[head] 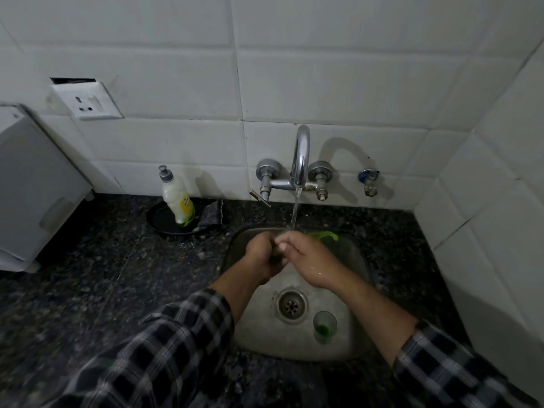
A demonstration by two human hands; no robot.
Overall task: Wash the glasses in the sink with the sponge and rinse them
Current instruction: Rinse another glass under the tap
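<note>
Here, over the stainless steel sink [259, 334] set in the dark speckled stone bench [103, 260], both hands meet at the basin's twelve o'clock side, under the thin stream of water [295, 210] running from the curved chrome wall tap [301, 154]. The left hand [262, 254] is curled round a small dark thing [276, 256], and the right hand [306, 257] grips it from the other side with bent fingers and thumb. What that thing is cannot be told, as the hands hide most of it.

A small clear drinking glass [324, 326] with green at its bottom stands upright on the basin floor, at about five o'clock from the round metal drain [292, 304] and just beside it. A bright green strip [322, 235] lies at the basin's one o'clock edge, behind the right hand.

On the bench at ten o'clock from the sink, a white squeeze bottle with a grey cap [178, 198] leans in a shallow black dish [164, 219]. Both forearms wear dark checked sleeves [176, 334].
</note>
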